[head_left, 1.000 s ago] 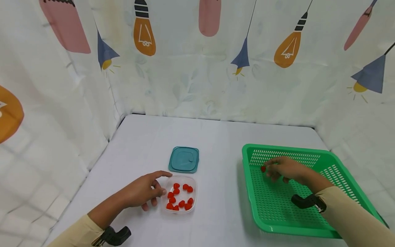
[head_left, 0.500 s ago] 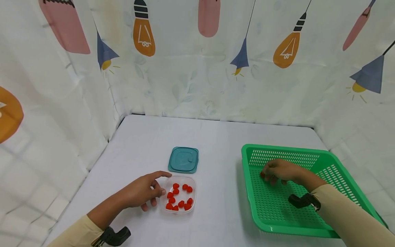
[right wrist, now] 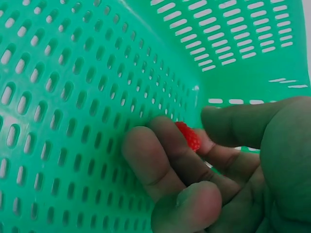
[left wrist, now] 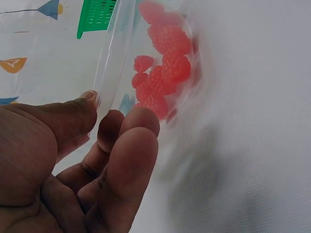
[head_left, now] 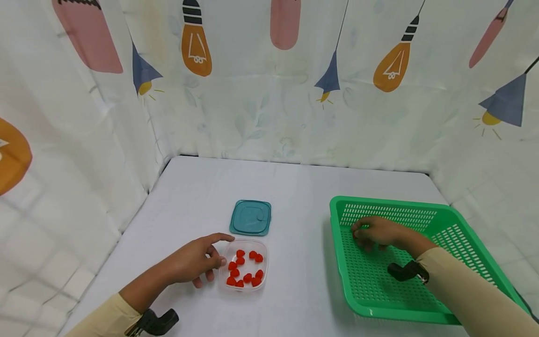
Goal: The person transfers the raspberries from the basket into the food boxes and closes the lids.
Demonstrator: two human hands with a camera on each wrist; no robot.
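Observation:
A clear plastic container (head_left: 245, 289) holds several red raspberries (left wrist: 169, 40) on the white table. My left hand (head_left: 198, 259) is at its left side. The left thumb touches the rim in the left wrist view, while the index finger reaches along the far left corner and the other fingers are loosely bent. On the right, my right hand (head_left: 379, 232) is low inside a green basket (head_left: 358, 306), near its left wall. Its fingers curl round a single raspberry (right wrist: 188, 137), with the thumb close above; the fingers partly hide the berry.
Just behind the container lies a teal lid (head_left: 251, 218), flat on the table (head_left: 299, 262). The basket's slotted walls rise around my right hand. A patterned curtain (head_left: 261, 112) stands along the back and both sides.
My right hand has moved slightly left and lower in the basket, its fingers closing over the raspberry that earlier showed beside the fingertips. The left hand and container have stayed put.

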